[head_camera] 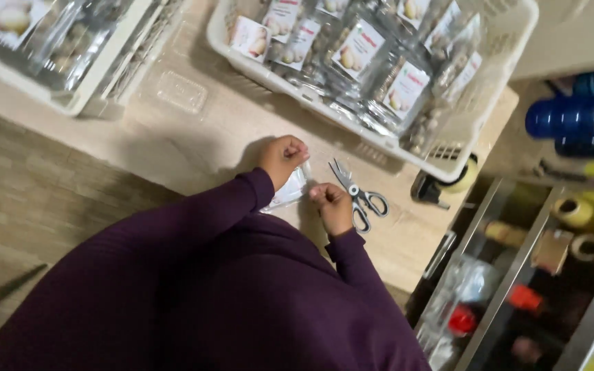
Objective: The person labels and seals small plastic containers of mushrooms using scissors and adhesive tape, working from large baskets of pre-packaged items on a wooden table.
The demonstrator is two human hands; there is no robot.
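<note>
Both hands work at the centre of the wooden tabletop (207,130). The left hand (283,156) is closed in a pinch on the upper edge of a small clear plastic pouch (289,191); the right hand (331,205) is closed on the pouch's other edge. The pouch lies flat between them. Grey-handled scissors (360,196) rest just beside the right hand, at its 3 o'clock. At 12 o'clock sits a white basket (448,154) filled with clear packets (379,75) bearing white rectangular labels with red and beige print. A second white basket (97,82) occupies 10 o'clock. A tape dispenser (441,185) sits at 3 o'clock.
</note>
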